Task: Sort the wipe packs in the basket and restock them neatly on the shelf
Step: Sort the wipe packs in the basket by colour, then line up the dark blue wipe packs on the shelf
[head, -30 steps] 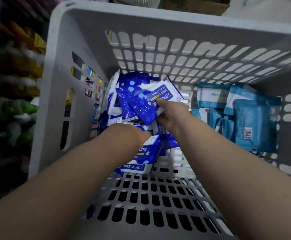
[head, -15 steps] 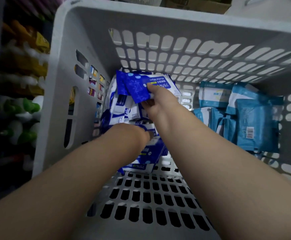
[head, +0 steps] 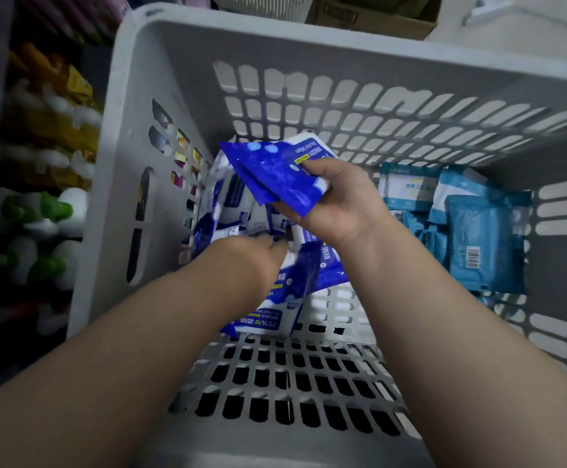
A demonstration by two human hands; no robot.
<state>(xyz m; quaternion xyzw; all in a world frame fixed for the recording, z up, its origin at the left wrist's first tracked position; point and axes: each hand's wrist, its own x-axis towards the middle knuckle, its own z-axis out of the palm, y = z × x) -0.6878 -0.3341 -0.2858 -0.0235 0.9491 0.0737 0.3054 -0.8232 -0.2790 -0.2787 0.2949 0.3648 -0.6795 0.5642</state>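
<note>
So the right hand has got dark blue and white wipe packs in a firm hold, looks like two stacked flat, thumb on top and fingers curled under the lower edge. They're lifted and tilted, up above the left half of the big grey slotted plastic basket. Right under them is a messy heap of blue and white packs, some standing on edge against the left wall, some lying flat with the "75%" print facing up near the front. The left hand is down in that heap with the fingertips buried among the packs, and honestly you can't tell if it's gripping one or only touching them, since the fingers are hidden. Over on the right side of the basket, well apart from the blue lot, sits a separate bunch of teal wipe packs, one showing a barcode. Outside the basket on the left there are blurry yellow packets and, lower down, white bottles with green caps. A brown cardboard box peeks in just past the far rim.
</note>
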